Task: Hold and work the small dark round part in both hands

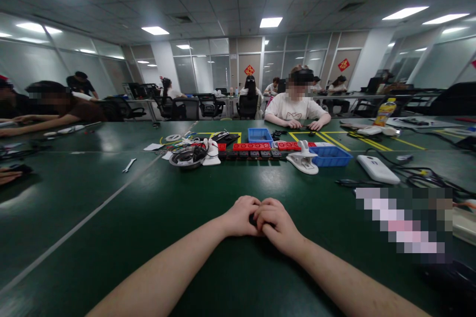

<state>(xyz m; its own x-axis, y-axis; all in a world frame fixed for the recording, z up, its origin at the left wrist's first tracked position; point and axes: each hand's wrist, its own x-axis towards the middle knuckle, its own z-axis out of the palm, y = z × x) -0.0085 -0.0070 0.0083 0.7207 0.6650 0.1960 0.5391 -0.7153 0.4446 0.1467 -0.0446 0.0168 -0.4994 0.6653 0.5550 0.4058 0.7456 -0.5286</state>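
- The left hand (241,216) and the right hand (278,226) sit curled shut at lower centre of the frame, knuckles pressed together, both forearms lying flat on the table.
- A small dark item (254,219) shows in the gap where the fingers meet. Whether either hand actually grips it cannot be told.
- The surface is a dark green table mat (148,237), glossy under the lights. A white line runs across its left half, and yellow lines mark it farther back.
- Across the middle of the frame lie a metal bowl (187,157), red strips (252,146), a blue bin (331,156), a white clamp-like tool (303,160) and a white flat device (377,169). A small wrench (129,165) lies at left.
- The room is an open office with panel lights in the ceiling and glass partitions at the back.
- A person in a white shirt (296,107) sits opposite, and other people sit at the left edge.
- A pixelated block (403,223) covers whatever lies at lower right, and cables (427,178) run in behind it.
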